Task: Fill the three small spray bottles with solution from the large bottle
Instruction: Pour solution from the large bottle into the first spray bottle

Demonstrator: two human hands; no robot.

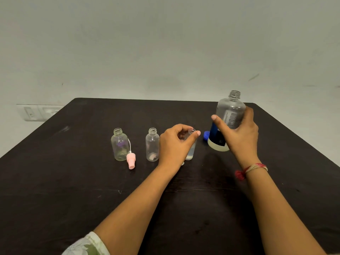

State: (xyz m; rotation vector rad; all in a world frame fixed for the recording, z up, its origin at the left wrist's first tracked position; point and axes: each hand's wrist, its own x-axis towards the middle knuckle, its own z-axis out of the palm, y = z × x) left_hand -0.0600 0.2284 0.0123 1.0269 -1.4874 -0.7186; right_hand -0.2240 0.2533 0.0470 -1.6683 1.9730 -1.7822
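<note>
Three small clear spray bottles stand uncapped in a row on the dark table [73,181]. The left bottle [119,144] and the middle bottle [152,144] look empty. My left hand [176,142] grips the right small bottle [190,153], which holds some clear liquid and is mostly hidden behind my fingers. My right hand [239,131] holds the large bottle [230,115] upright and uncapped, with a little pale liquid at its bottom; its base is at or just above the table.
A pink spray cap [131,161] with its tube leans against the left bottle. A blue cap [206,135] lies on the table beside the large bottle. A wall socket plate [39,112] sits behind the table's far left corner.
</note>
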